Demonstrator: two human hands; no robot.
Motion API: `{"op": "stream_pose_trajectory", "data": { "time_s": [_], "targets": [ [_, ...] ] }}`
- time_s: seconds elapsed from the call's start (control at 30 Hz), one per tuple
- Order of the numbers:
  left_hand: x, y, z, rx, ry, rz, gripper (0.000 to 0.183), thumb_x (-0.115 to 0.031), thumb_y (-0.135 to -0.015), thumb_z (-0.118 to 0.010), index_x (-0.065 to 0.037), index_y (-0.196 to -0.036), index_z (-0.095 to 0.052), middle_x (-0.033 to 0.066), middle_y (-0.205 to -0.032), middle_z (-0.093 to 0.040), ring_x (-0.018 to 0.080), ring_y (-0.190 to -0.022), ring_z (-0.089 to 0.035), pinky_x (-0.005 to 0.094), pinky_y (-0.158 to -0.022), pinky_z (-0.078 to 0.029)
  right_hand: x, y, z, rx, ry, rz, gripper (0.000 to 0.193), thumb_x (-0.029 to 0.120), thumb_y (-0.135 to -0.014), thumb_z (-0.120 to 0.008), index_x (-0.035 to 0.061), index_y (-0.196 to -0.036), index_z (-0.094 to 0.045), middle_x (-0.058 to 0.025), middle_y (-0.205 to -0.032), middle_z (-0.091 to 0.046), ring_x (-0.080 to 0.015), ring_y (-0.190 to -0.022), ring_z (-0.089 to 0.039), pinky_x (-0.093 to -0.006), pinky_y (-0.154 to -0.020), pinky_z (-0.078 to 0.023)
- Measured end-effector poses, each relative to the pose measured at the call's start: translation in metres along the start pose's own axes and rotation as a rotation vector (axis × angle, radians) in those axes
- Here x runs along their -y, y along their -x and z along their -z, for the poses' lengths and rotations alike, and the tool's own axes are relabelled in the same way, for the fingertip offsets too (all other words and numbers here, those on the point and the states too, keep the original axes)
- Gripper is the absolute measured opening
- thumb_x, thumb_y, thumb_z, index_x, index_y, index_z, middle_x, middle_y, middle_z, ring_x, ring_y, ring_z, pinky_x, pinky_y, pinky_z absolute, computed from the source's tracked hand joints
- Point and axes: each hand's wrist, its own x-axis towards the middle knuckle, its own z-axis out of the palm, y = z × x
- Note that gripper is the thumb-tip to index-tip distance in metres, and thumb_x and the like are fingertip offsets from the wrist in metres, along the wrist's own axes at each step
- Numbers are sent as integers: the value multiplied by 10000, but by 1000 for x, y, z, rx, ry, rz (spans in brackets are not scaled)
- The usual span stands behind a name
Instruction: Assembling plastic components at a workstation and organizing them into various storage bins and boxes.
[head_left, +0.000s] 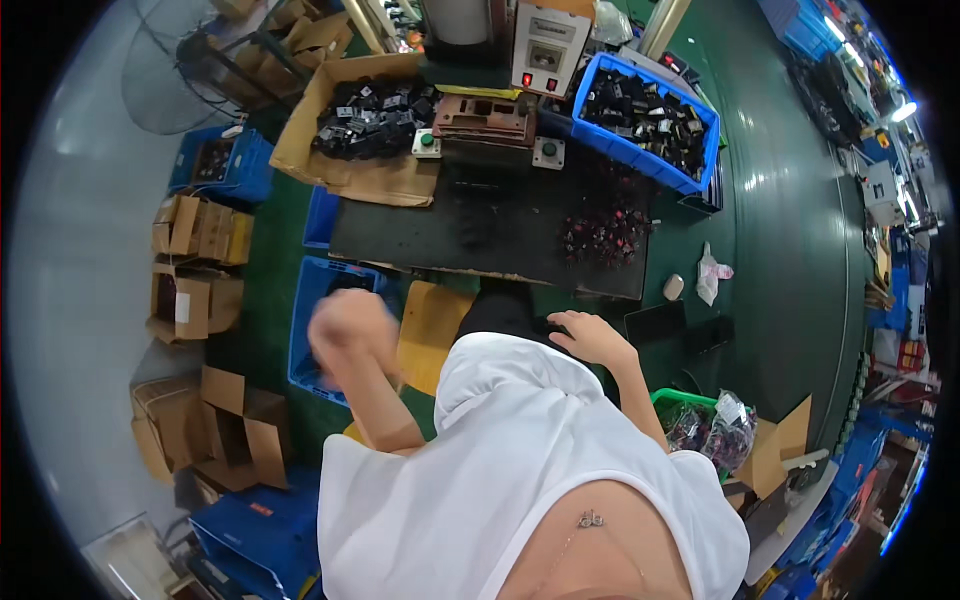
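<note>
My left hand [352, 328] is over the blue crate [299, 330] beside the stool's wooden seat [432, 325]. Motion smears it, so its fingers and anything in them cannot be made out. My right hand [592, 338] lies by my right thigh with its fingers stretched out, holding nothing. In front of me stands a dark worktable [400, 232]. A pile of small dark red and black parts [605, 235] lies on its right side. At its far middle is a press machine with a brown metal fixture [485, 118] between two green push buttons [427, 140].
An open cardboard box [300, 125] of small black parts sits at the table's far left, a blue bin [640, 152] of similar parts at the far right. Cardboard boxes [195, 230] line the floor to the left. A green basket [665, 398] with bagged parts stands to my right.
</note>
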Motion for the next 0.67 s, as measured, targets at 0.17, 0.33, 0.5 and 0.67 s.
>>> {"op": "stream_pose_trajectory", "data": {
  "time_s": [0.17,0.33,0.5,0.67],
  "targets": [
    [-63,9,29,84,1406,-2299,295,-272,-655,-704,9,-683,-616,100,-599,-617,176,-452,-571,219,-480,-456,-41,-8,-28,91,-58,-207,358,279,-791,-517,35,-1054,-532,-153,-993,-570,-306,-925,-535,-377,-798,-428],
    [-202,-20,18,363,1039,-1858,398,-367,-711,-590,22,-634,-625,127,-557,-596,224,-514,-596,310,-550,-489,-118,-33,-90,121,-464,-418,379,252,-811,-509,18,-1108,-504,-189,-1013,-577,-284,-940,-558,-313,-809,-430],
    [-377,-50,-41,530,706,-1474,407,-370,-756,-543,18,-849,-619,178,-806,-627,256,-714,-626,352,-657,-483,-233,-63,-220,-216,-378,-976,428,325,-793,-512,53,-1122,-504,-182,-1046,-562,-333,-979,-529,-355,-803,-430],
    [-596,-74,-167,-599,1403,-1469,472,-348,-800,-489,-61,-1174,-463,232,-1153,-471,348,-1051,-468,449,-869,-379,-295,-135,-283,-276,-359,-978,413,315,-793,-498,76,-1130,-502,-147,-1043,-571,-306,-972,-539,-353,-775,-445]
  ]
}}
